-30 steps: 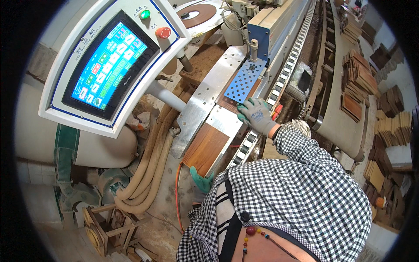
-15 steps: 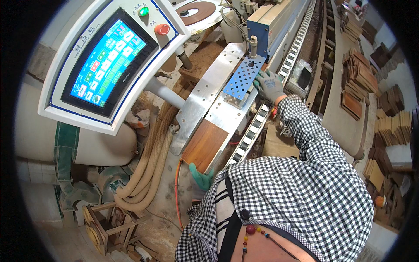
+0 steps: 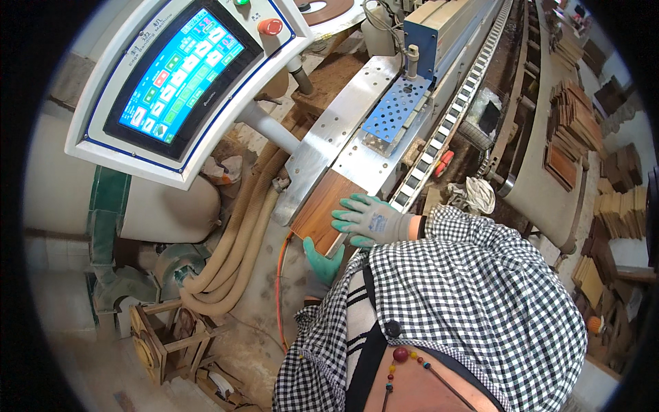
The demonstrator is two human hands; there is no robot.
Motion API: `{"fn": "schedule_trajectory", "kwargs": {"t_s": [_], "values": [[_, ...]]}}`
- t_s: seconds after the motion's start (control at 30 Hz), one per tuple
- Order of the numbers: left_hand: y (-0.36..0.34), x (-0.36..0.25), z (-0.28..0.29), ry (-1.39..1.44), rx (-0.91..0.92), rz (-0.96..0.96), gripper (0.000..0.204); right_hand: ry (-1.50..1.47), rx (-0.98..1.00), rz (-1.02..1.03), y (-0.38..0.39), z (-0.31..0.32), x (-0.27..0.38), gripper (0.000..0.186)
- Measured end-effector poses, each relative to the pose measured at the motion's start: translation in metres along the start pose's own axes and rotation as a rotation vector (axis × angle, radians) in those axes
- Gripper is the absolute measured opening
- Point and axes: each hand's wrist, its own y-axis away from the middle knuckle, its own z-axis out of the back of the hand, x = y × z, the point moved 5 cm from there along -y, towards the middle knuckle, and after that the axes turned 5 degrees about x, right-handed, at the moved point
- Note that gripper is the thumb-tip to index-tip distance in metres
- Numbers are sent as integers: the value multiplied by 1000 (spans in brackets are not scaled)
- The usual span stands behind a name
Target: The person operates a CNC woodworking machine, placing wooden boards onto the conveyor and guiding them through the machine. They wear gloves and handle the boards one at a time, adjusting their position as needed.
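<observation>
I'd judge little is done with this one and most is left: the brown wood board lies at the near end of the metal counter, apart from the blue perforated plate. The right hand rests on the board's right side, its grip spread wide. The left hand is at the near edge; its fingers are hidden, so I can't tell its grip.

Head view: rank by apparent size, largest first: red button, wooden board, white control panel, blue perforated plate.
1. white control panel
2. wooden board, partly covered
3. blue perforated plate
4. red button
</observation>
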Motion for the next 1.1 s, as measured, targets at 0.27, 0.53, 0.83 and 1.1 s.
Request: {"fn": "schedule_trajectory", "kwargs": {"t_s": [0.27, 0.53, 0.83, 1.1], "values": [[3, -34, 3, -799, 50, -404, 76, 121, 119, -450, 40, 27, -72, 63], [30, -113, -104, -1369, 125, -605, 60, 206, 75, -686, 59, 45, -142, 58], [21, -109, -119, -1447, 169, -565, 62, 178, -74, -330, 60, 37, -82, 56], [25, -113, -117, -1415, 139, -617, 60, 137, -60, -305, 60, 25, -80, 55]]}}
